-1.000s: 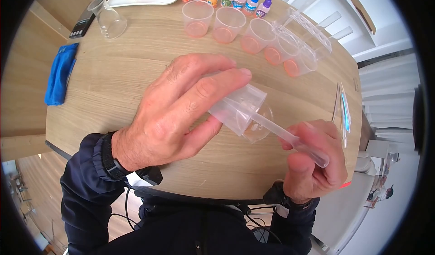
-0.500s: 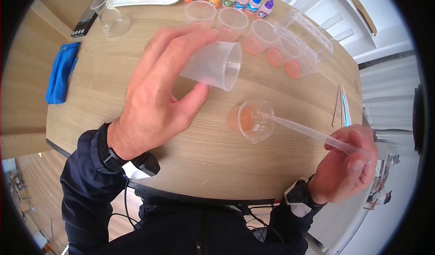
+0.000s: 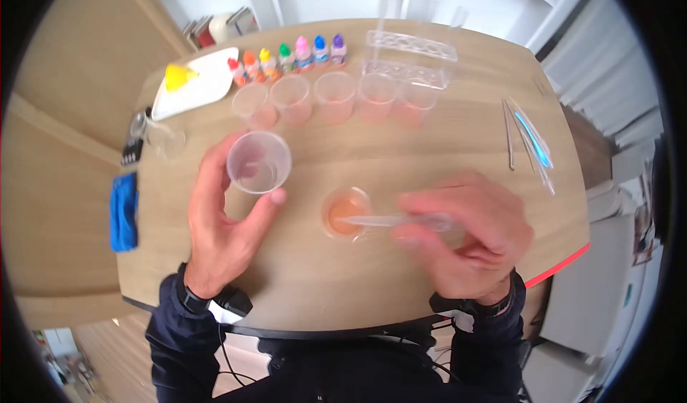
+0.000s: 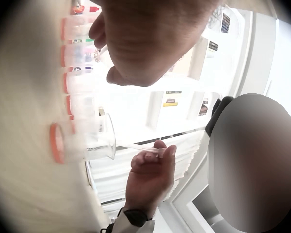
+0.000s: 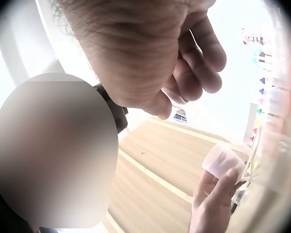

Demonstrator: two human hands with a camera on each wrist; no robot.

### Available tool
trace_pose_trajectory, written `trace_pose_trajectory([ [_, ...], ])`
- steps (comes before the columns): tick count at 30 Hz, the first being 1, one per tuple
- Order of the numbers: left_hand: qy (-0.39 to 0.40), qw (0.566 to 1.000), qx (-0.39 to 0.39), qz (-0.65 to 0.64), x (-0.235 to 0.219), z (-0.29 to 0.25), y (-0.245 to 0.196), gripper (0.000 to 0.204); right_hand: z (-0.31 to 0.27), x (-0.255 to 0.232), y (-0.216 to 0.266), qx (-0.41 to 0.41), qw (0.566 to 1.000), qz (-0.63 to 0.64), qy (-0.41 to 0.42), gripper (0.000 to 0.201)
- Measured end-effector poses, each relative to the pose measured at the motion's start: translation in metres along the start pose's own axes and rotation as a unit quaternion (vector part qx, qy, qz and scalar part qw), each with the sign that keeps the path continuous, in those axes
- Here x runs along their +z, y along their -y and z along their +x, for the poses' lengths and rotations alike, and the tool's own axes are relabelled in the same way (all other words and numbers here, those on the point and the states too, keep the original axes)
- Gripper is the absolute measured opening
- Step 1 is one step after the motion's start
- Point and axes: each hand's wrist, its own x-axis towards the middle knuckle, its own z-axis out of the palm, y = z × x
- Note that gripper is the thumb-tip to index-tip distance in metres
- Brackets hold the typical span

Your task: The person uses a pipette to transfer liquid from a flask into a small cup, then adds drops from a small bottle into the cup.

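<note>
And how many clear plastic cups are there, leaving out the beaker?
6: one cup in the left hand, and five in the row near the bottles: leftmost, second, middle, fourth, rightmost. None looks hidden.

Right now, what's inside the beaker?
Orange liquid lies in the beaker; the pipette in your right hand pokes in. Whatever sits directly under the pipette is covered.

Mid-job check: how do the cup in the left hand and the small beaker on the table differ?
The cup is held in the left hand; the beaker stands on the table. The beaker holds orange liquid; no orange layer shows in the cup. The pipette points at the beaker, away from the cup. Both are see-through and round-mouthed.
</note>
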Motion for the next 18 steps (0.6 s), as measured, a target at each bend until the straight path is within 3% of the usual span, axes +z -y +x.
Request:
trace_pose_trajectory([
  [4, -0.026, 0.985, -0.062, -0.161, 0.002, 0.007, -0.015, 0.075, -0.003, 0.004, 0.0, -0.007, 1.0, 0.022, 0.0, 0.022],
  [8, 0.009, 0.988, -0.056, -0.143, -0.006, 0.029, -0.032, 0.07, -0.01, 0.013, -0.001, -0.015, 0.999, 0.027, -0.009, 0.021],
  [12, 0.115, 0.99, -0.05, -0.069, -0.007, 0.068, -0.051, 0.065, -0.014, 0.02, -0.003, -0.043, 0.998, 0.04, -0.032, 0.021],
  [18, 0.196, 0.98, 0.012, -0.036, 0.038, 0.123, -0.084, 0.07, -0.017, 0.022, -0.002, -0.064, 0.997, 0.027, -0.044, 0.021],
])
